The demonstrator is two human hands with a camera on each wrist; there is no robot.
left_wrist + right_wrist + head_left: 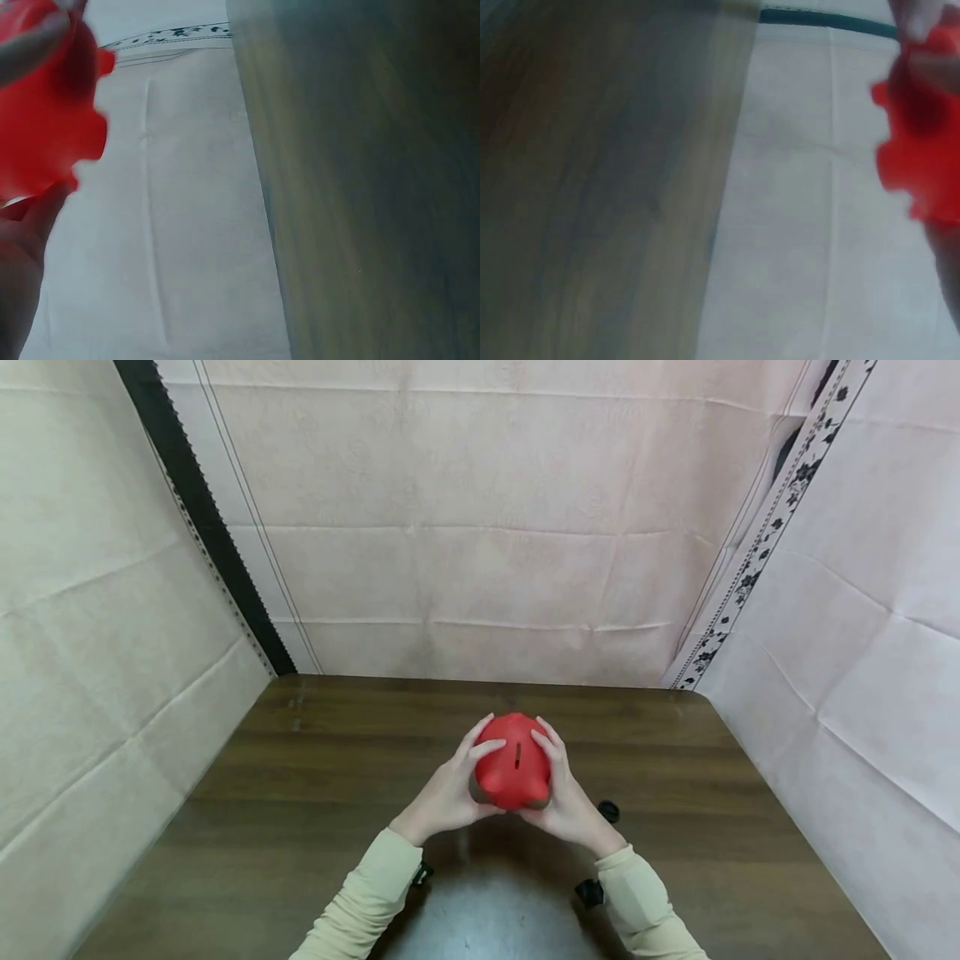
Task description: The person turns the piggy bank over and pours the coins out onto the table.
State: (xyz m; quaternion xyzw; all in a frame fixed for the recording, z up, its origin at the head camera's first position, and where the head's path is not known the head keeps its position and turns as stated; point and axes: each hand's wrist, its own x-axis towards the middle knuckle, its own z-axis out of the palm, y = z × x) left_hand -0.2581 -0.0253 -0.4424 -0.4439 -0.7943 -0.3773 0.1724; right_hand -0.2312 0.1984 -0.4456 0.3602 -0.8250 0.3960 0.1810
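A red piggy bank [513,762] with a dark coin slot on top is held between both hands. My left hand [455,789] grips its left side, and my right hand [564,797] grips the right, fingers and thumbs curved round it. In the left wrist view the piggy bank [49,112] fills the upper left corner, its stubby feet pointing toward the table. The right wrist view has the piggy bank [922,142] at the right edge, blurred. It appears raised above the table.
The brown wooden table [315,810] is bounded by pale cloth walls at the back, left [90,635] and right [862,635]. A small black round thing [608,812] shows beside the right wrist; whether it lies on the table I cannot tell.
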